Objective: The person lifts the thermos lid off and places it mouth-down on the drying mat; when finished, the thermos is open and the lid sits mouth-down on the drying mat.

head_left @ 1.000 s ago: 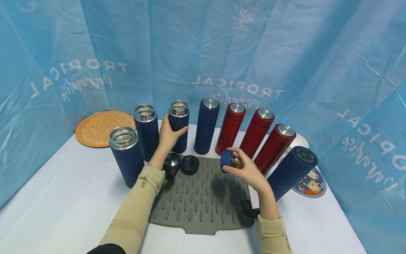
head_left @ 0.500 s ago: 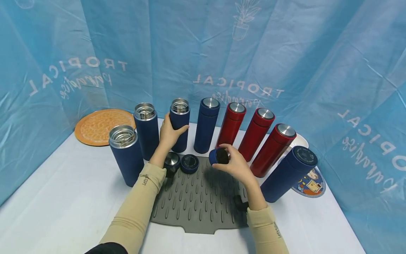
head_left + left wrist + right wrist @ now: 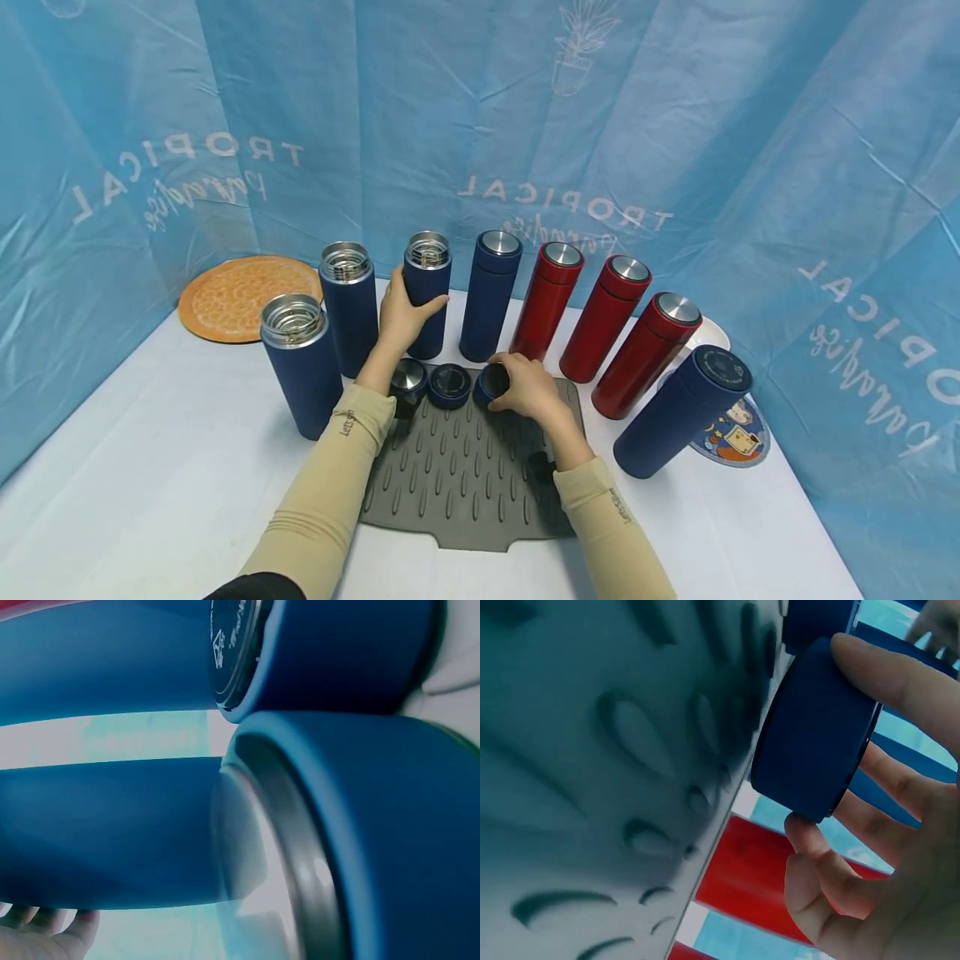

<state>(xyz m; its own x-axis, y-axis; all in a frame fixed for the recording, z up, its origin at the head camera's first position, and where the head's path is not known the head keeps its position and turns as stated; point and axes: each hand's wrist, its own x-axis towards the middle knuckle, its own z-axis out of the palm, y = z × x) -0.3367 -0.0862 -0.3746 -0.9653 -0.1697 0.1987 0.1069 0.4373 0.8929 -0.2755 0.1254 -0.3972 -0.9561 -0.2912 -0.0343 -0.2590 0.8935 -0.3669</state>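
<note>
My left hand (image 3: 401,318) grips the side of an upright blue thermos bottle (image 3: 431,287), whose steel mouth is uncovered; the left wrist view shows its fingertips (image 3: 81,930) against the bottle's wall. With thumb and fingers, my right hand (image 3: 527,387) pinches a blue bottle lid (image 3: 817,735) at the back of the grey ridged mat (image 3: 465,479). Whether this lid rests fully on the mat I cannot tell. Left of it lie a dark-topped lid (image 3: 450,384) and a silver-topped lid (image 3: 408,375), partly behind my left wrist.
Two more uncovered blue bottles (image 3: 347,317) (image 3: 303,375) stand at left. A capped blue bottle (image 3: 490,300), red bottles (image 3: 546,304) and another blue bottle (image 3: 678,417) curve round to the right. Behind them are an orange round mat (image 3: 243,300), a white dish (image 3: 708,333) and a patterned mat (image 3: 738,437).
My right hand has moved left and down with the lid, turning it from on edge to flatter, beside the other lids. The left hand still holds its bottle in place.
</note>
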